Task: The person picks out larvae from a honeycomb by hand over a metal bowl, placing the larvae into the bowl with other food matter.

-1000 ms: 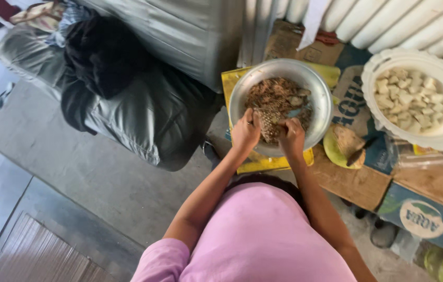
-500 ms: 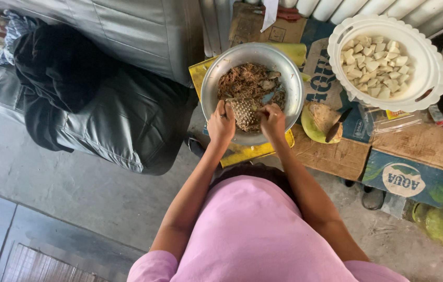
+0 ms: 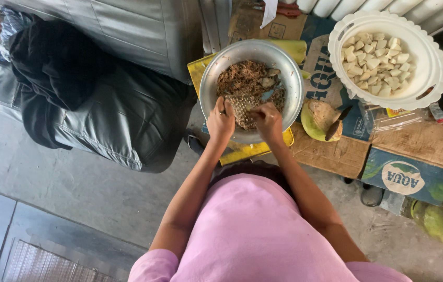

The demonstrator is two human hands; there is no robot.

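While we lean over the metal bowl (image 3: 290, 73), our left hand (image 3: 220, 121) is curled around the near edge of the grater (image 3: 243, 108), propping it in the bowl's near half. Our right hand (image 3: 267, 119) is just beside it, fingers pinched shut on something we can't make out, pressed against the grater face. Brown shreds (image 3: 242, 77) pile toward the far rim.

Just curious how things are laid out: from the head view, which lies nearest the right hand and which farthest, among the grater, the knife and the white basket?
1. Grater, touching the right hand, in the bowl.
2. Knife, to its right.
3. White basket, far right.
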